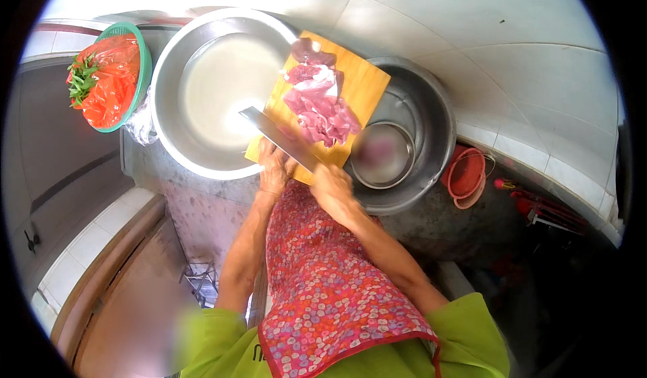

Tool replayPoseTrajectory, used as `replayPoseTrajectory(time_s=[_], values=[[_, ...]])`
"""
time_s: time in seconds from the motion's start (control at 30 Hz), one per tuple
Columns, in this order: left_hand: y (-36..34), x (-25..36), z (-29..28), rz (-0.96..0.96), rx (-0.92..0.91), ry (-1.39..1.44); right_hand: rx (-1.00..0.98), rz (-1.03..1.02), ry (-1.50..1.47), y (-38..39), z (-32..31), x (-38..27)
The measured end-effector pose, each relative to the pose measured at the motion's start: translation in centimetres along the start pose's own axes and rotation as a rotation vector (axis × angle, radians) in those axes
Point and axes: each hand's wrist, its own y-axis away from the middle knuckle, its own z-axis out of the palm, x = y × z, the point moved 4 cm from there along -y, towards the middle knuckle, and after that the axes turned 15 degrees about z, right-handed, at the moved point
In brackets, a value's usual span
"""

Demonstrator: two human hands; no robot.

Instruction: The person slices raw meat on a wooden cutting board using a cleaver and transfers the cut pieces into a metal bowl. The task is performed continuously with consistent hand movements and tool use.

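A wooden cutting board (367,85) spans the gap between two large metal basins. Several pieces of raw red meat (323,105) lie along its middle and far part. My right hand (330,184) is closed round the handle of a cleaver (280,137). The broad blade slants to the far left across the near part of the board, beside the meat. My left hand (274,168) is closed on the board's near left corner, partly covered by the blade, so its fingertips are hard to see.
Cloudy water fills much of the left basin (168,118). The dark right basin (435,102) holds a smaller metal bowl (404,176) with something blurred and reddish inside. At far left stands a green basket (143,68) with an orange plastic bag (118,81) and green leaves. Red buckets (466,174) stand right, by the tiled wall.
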Motion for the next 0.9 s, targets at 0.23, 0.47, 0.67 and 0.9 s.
replayPoseTrajectory(time_s=[0.23, 0.47, 0.67, 0.9], values=[[-0.7, 0.2, -0.7, -0.035, 0.013, -0.003, -0.03, 0.068, 0.009, -0.5, -0.8, 1.7], [-0.4, 0.2, -0.5, -0.022, 0.187, 0.036, 0.096, -0.057, -0.083, -0.4, -4.5, 5.4], [0.1, -0.1, -0.2, -0.015, 0.033, -0.027, 0.039, -0.095, -0.018, 3.9, -4.1, 3.7], [0.5, -0.2, 0.1, 0.009, 0.031, -0.057, 0.005, -0.003, -0.049, 3.4, -2.8, 4.3]])
